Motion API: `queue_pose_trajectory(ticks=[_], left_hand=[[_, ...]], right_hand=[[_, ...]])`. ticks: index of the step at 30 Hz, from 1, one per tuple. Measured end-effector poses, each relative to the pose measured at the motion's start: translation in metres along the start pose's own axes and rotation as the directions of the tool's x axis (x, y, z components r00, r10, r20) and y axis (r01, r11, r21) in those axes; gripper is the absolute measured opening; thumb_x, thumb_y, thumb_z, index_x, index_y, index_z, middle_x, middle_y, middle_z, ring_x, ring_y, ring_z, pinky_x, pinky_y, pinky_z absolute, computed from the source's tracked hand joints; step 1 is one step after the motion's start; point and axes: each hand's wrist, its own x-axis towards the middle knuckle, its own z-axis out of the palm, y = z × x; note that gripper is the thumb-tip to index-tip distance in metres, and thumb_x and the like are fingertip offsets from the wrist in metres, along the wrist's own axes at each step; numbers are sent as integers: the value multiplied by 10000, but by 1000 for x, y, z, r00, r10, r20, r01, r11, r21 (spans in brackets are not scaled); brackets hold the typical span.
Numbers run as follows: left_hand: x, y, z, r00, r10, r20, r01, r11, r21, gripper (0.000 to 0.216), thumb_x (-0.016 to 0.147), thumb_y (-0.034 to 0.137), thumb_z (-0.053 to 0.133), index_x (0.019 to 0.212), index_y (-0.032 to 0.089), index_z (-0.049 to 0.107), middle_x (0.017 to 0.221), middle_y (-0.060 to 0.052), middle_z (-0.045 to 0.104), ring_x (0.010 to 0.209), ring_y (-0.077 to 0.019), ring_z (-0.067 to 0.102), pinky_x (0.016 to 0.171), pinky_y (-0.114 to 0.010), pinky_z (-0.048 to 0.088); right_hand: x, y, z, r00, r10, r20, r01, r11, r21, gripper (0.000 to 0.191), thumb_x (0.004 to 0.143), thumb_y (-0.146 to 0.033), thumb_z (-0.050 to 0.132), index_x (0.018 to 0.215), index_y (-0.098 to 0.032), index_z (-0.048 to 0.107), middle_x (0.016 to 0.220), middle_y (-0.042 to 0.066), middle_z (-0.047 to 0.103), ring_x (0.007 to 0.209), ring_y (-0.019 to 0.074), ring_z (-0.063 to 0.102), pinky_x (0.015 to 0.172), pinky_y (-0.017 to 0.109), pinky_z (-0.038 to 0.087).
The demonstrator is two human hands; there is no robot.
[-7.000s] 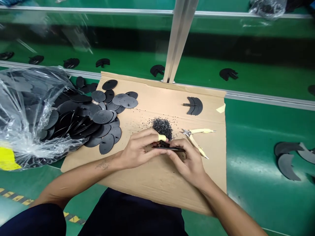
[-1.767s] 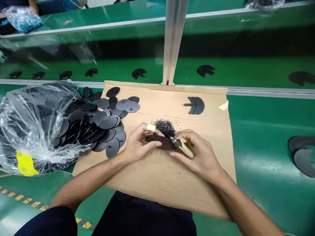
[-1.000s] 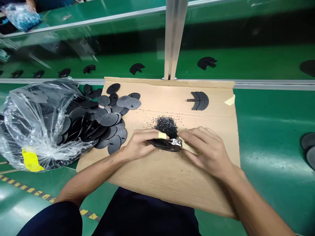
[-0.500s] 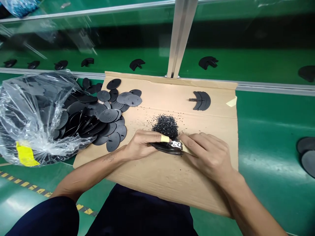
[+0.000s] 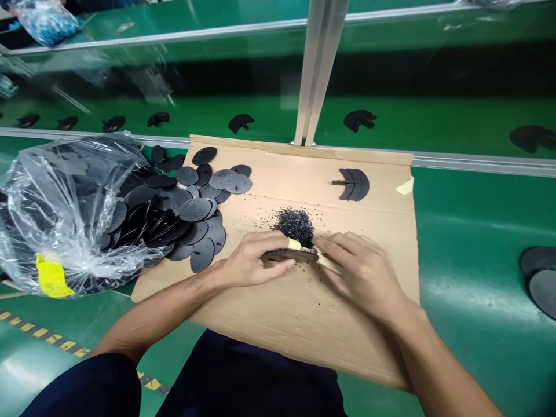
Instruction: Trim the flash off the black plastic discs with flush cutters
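My left hand (image 5: 247, 259) is closed on a black oval plastic disc (image 5: 286, 255), thumb below and a yellow-taped forefinger above. The disc is tilted, its edge towards me. My right hand (image 5: 369, 269) is wrapped round the pale handles of cutting nippers (image 5: 329, 264). Their metal jaws are at the disc's right end, mostly hidden by fingers and disc. Just beyond both hands, a heap of black plastic clippings (image 5: 294, 226) lies on a cardboard sheet (image 5: 304, 324).
Many black oval discs (image 5: 195, 209) spill from a clear plastic bag (image 5: 69, 197) at the left. A black crescent-shaped piece (image 5: 357, 184) with a stem lies on the cardboard's far right. Behind rises a metal post (image 5: 319, 69). More dark discs (image 5: 545, 284) sit far right.
The disc has turned in my left hand, so more of its flat face shows. The nippers' metal head, plain to see before, is now largely hidden. The view has shifted slightly.
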Motion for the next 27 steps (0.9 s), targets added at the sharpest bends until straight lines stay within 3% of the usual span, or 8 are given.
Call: queue_pose_trajectory(ticks=[5,7,12,16,18,22,25,27], left_hand=[[1,-4,1,986,-154,-64,143,978,-149,131,890,248,686,963,140,684,816,-28,693,702,-120,625,636,-212,501],[1,-4,2,981,-196,-11,188,953,-239,193,908,282,674,1034,136,681,913,-57,723,793,-147,670,711,-233,538],[3,0,3,984,-104,148,137,961,-241,397,941,518,632,991,129,687,847,-65,674,749,-153,615,678,-261,513],[9,-6,-2,984,-45,174,107,924,-366,793,963,753,214,1021,127,697,917,-116,678,758,-173,632,635,-292,538],[12,-9,-3,975,-69,213,145,920,-365,742,1001,687,198,1028,133,691,943,-114,687,785,-170,658,636,-279,554],[18,-4,-8,949,-62,308,153,947,-283,488,1013,569,420,973,139,647,741,-33,634,616,-118,595,521,-223,504],[30,6,-29,934,-44,354,137,960,-243,400,1021,490,480,936,140,654,772,-34,660,637,-110,606,554,-215,507],[47,8,-52,934,-44,355,82,992,-92,286,1017,390,537,971,148,682,864,-48,693,735,-124,637,657,-232,525]], right_hand=[[4,-3,-9,974,227,-20,-211,932,294,227,928,-282,645,1144,-225,685,946,68,752,767,203,682,680,329,548],[6,-7,-9,955,294,-39,-257,887,385,288,896,-361,710,1150,-233,672,933,54,749,744,199,678,642,312,547],[7,-18,-1,983,170,-70,-104,831,546,182,921,-270,686,1096,-225,670,918,56,733,799,192,694,673,306,562],[6,-18,0,980,80,-182,26,856,516,157,932,-158,636,1067,-232,663,871,54,710,748,179,667,627,297,536],[7,-16,-3,966,78,-246,51,877,478,173,922,-131,639,1059,-236,654,871,54,709,757,182,671,644,301,540],[9,-14,-6,954,48,-296,89,897,433,173,919,-128,629,1052,-239,639,865,56,704,752,188,674,642,303,541],[8,-12,-4,942,78,-327,51,928,369,188,934,-199,621,1118,-233,629,921,76,709,809,210,684,682,323,551],[7,-9,-1,928,141,-344,-30,950,309,232,942,-287,622,1166,-222,620,968,91,711,839,226,683,717,342,550]])
